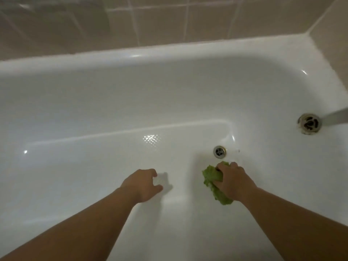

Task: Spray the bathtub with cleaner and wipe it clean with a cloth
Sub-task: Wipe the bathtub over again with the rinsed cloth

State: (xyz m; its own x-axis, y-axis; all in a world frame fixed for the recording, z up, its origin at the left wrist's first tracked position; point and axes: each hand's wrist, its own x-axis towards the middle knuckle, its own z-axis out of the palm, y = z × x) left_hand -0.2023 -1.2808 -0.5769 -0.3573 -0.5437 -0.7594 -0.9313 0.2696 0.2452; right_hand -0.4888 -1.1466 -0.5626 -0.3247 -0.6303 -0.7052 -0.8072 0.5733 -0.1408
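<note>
The white bathtub (94, 102) fills the view, seen from above. My right hand (232, 180) grips a bunched green cloth (212, 178) and presses it on the tub floor just below the floor drain (219, 151). My left hand (144, 184) reaches down beside it to the left, fingers loosely curled and holding nothing, fingertips at or just above the tub floor. No spray bottle is in view.
A round overflow fitting (309, 123) sits on the tub's right end wall, with a grey strip running off it to the right edge. Beige wall tiles (162, 21) rise behind the far rim.
</note>
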